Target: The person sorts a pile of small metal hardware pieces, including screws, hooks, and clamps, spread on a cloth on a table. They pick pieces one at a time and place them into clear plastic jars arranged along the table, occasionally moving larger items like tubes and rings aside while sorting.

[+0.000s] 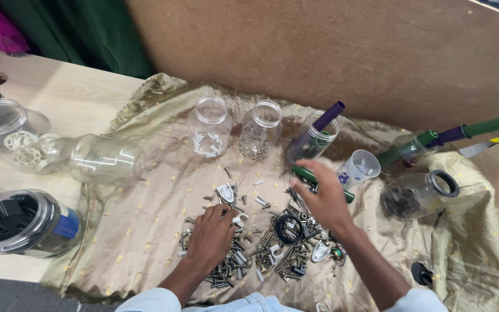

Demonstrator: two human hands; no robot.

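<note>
Sorting hardware on the gold cloth.
I'm pressing my left hand, fingers spread, onto the screw pile; farther out, my right hand is clamping a green-handled tool below the jars.

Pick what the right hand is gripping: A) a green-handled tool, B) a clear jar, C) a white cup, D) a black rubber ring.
A: the right hand closes around a green-handled tool above the screw pile; the ring lies loose below it.
</note>
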